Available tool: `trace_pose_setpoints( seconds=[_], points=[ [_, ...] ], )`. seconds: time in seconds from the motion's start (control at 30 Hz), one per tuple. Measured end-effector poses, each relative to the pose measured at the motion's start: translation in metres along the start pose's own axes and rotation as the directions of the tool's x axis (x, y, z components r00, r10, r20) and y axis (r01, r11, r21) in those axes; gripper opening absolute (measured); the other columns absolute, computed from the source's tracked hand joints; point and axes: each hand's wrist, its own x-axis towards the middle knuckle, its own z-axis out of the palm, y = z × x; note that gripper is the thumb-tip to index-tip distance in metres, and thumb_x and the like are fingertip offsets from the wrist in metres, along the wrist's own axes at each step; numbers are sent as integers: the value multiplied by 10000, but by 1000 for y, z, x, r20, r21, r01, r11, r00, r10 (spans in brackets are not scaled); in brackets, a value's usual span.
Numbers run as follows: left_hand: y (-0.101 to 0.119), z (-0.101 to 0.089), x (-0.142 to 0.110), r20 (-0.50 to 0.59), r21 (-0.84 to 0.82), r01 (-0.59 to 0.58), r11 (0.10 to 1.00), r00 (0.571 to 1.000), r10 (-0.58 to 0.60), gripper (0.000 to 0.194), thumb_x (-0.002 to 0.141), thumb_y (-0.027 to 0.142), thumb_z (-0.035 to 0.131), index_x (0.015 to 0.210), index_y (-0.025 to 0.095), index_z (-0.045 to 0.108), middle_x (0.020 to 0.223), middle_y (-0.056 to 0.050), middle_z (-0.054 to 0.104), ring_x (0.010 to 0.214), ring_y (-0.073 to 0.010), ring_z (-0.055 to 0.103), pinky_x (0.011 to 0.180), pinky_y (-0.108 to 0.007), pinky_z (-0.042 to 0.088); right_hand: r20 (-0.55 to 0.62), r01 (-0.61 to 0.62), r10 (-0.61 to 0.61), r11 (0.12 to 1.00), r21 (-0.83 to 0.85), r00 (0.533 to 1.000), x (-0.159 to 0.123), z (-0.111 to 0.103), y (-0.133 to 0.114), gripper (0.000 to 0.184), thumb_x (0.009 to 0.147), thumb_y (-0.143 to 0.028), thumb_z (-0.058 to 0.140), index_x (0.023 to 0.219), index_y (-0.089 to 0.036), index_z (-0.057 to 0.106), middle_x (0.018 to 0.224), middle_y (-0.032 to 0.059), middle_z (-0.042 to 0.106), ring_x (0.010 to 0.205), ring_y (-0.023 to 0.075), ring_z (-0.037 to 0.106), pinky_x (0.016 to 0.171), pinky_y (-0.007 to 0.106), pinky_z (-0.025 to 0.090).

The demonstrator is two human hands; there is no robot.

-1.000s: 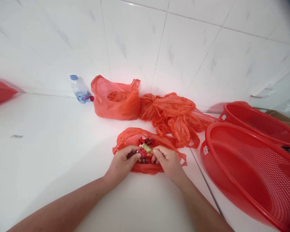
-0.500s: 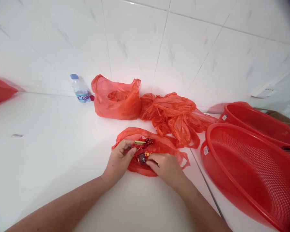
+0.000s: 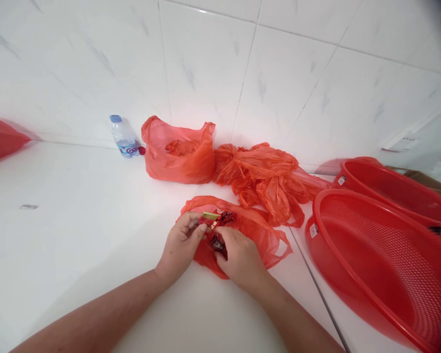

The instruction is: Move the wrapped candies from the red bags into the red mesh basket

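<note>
An open red plastic bag lies on the white table, with my two hands over its mouth. Pinched between the thumb and fingers of my left hand are small wrapped candies, one in a yellow-green wrapper and others in red. My right hand curls its thumb and fingers around a dark-wrapped candy, touching the red wrappers beside it. Another dark red wrapper shows just beyond the fingers. The inside of the bag is partly hidden by my hands.
Behind stand an upright red bag and a heap of crumpled red bags along the tiled wall. A water bottle is at the left. Red plastic baskets fill the right side, beyond a table seam.
My right hand has moved slightly left and closed in around the dark candy, near my left hand. The near bag has shifted a little under the hands. The view has moved slightly.
</note>
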Motion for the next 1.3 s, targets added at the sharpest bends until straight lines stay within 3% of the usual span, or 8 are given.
trace_pose_setpoints(
  seconds=[0.2, 0.4, 0.57, 0.77, 0.93, 1.07, 1.17, 1.3],
  points=[
    [2, 1, 0, 6, 14, -23, 1000, 1000, 23, 195, 870, 338, 560, 982, 178, 572, 981, -54, 690, 926, -178, 634, 865, -328, 480, -119, -218, 236, 965, 144, 964, 2, -15, 8, 420, 694, -198, 602, 1108, -209, 535, 843, 15, 624, 689, 156, 582, 658, 295, 464],
    [4, 1, 0, -6, 24, 22, 999, 1000, -22, 218, 861, 364, 562, 958, 170, 578, 887, -50, 677, 837, -181, 637, 807, -327, 495, -29, -225, 238, 944, 240, 971, 2, -25, 11, 149, 790, -228, 535, 912, -224, 620, 652, -36, 594, 556, 116, 534, 591, 257, 436],
    [1, 2, -3, 24, 6, 1, 1000, 1000, -1, 191, 873, 352, 552, 965, 186, 569, 921, -47, 670, 870, -176, 620, 822, -312, 481, -191, -181, 200, 977, 114, 961, 3, -24, 20, 179, 845, -243, 535, 977, -217, 653, 951, 29, 656, 895, 190, 580, 792, 331, 448],
    [0, 1, -5, 70, 64, -12, 998, 998, 7, 171, 891, 336, 525, 986, 200, 564, 940, -42, 652, 900, -175, 600, 845, -312, 463, -18, 19, -17, 994, 110, 1000, 5, -21, 24, 161, 859, -214, 569, 867, -262, 723, 928, 8, 656, 901, 178, 545, 829, 330, 439],
    [5, 2, -10, 99, 155, -93, 984, 992, 78, 157, 894, 299, 507, 1012, 213, 563, 931, -26, 664, 871, -161, 619, 794, -280, 493, -148, -102, 121, 986, 130, 982, 8, -21, 33, 231, 899, -208, 474, 988, -233, 686, 986, 24, 671, 959, 188, 578, 867, 352, 456],
    [3, 3, -14, 264, 382, -236, 893, 954, 139, 174, 873, 232, 506, 1031, 238, 579, 958, -15, 683, 859, -170, 635, 769, -283, 500, -177, -158, 188, 973, 168, 966, 9, -19, 43, 360, 896, -186, 419, 1223, -215, 567, 1221, 42, 617, 1117, 184, 567, 972, 361, 438],
    [0, 4, -15, 356, 479, -274, 834, 929, 101, 188, 857, 200, 499, 1013, 255, 588, 917, 4, 694, 778, -166, 639, 688, -274, 497, -148, -176, 196, 975, 139, 969, 10, -16, 49, 456, 884, -164, 403, 1336, -180, 462, 1333, 70, 541, 1219, 193, 506, 1025, 376, 407],
    [0, 5, -14, 371, 517, -247, 820, 928, 45, 200, 859, 199, 486, 1015, 274, 587, 907, 21, 700, 745, -161, 637, 656, -273, 491, -114, -121, 134, 986, 114, 984, 16, -13, 53, 478, 857, -163, 462, 1334, -195, 451, 1335, 60, 532, 1221, 189, 498, 1030, 354, 401]
  ],
)
